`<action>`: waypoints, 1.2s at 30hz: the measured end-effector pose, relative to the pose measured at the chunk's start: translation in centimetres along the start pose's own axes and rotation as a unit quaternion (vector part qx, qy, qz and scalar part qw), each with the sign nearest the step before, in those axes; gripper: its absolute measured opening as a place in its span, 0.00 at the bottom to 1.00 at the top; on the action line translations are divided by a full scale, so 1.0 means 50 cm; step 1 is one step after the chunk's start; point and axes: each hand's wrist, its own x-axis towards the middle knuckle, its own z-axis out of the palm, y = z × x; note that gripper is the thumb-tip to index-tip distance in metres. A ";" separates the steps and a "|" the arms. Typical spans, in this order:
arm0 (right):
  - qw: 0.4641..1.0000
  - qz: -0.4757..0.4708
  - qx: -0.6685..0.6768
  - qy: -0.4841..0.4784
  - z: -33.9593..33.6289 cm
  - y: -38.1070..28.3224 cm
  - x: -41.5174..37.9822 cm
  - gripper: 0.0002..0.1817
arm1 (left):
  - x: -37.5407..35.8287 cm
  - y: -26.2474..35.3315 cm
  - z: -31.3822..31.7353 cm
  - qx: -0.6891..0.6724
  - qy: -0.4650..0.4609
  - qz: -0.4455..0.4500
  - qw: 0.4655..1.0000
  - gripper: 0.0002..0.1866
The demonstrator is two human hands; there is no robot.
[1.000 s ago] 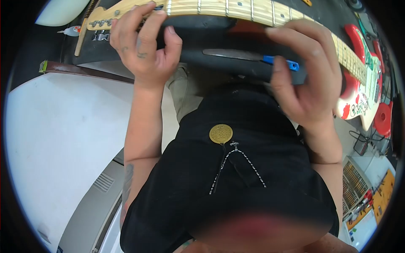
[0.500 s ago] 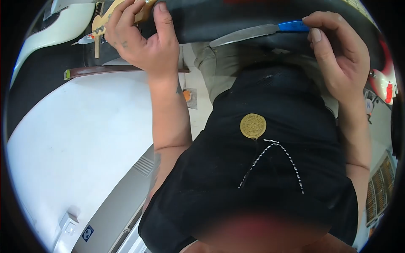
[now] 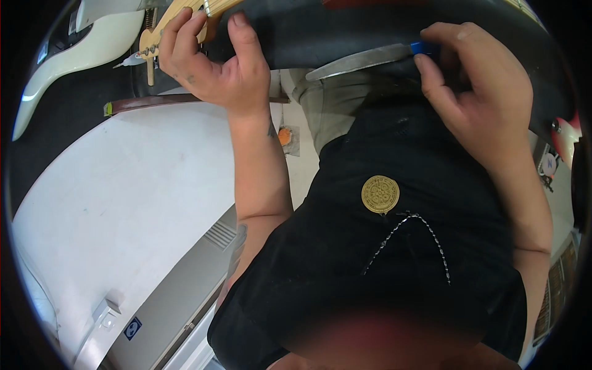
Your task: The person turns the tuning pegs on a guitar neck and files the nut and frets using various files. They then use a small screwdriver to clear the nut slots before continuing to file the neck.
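Observation:
My right hand (image 3: 478, 86) has its thumb and fingers on the blue handle of a file (image 3: 361, 61). The tool's long grey blade tapers to a rounded tip and points left over the dark work surface. Over at the upper left, my left hand (image 3: 225, 74) lies at the headstock of a pale wooden guitar neck (image 3: 174, 29). Its fingers are bent in front of the wood, while the thumb stands well apart. Small metal tuners show along the headstock's edge. The rest of the neck runs out of view at the top.
A dark padded surface (image 3: 296, 37) spans the top. At left are a glossy white curved piece (image 3: 102, 49), a thin white-tipped tool (image 3: 132, 60) and a brown strip (image 3: 148, 105) along a white panel (image 3: 129, 172). A red and white object (image 3: 567, 139) sits at far right.
My right hand has moved left along the file and now covers most of the blue handle. The left hand stays at the headstock; the whole view has shifted slightly.

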 end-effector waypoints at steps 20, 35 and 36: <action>0.995 -0.081 -0.065 0.015 0.006 -0.001 0.020 0.13 | -0.005 0.000 -0.021 0.076 -0.029 0.023 0.996 0.25; 0.995 -0.100 -0.015 0.013 -0.030 -0.080 0.085 0.12 | 0.082 0.044 -0.084 0.147 -0.124 0.044 0.980 0.13; 0.988 -0.149 -0.001 0.024 -0.021 -0.092 0.112 0.12 | 0.095 0.043 -0.091 0.145 -0.118 0.045 0.981 0.13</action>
